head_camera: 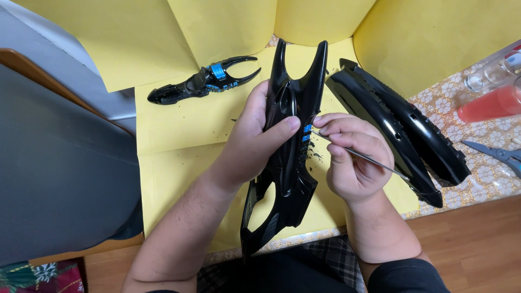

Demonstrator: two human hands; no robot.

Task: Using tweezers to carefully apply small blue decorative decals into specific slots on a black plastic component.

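While left hand fingers clamp black shell, right hand pinches thin tool.

Glossy black plastic shell; matt yellow paper; thin metal tool.

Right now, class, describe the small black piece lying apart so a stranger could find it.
Start at the yellow paper covering the table. Near its far left edge lies the small black claw-shaped piece, untouched by either hand. Unlike the larger plain black shells, it has bright blue bands.
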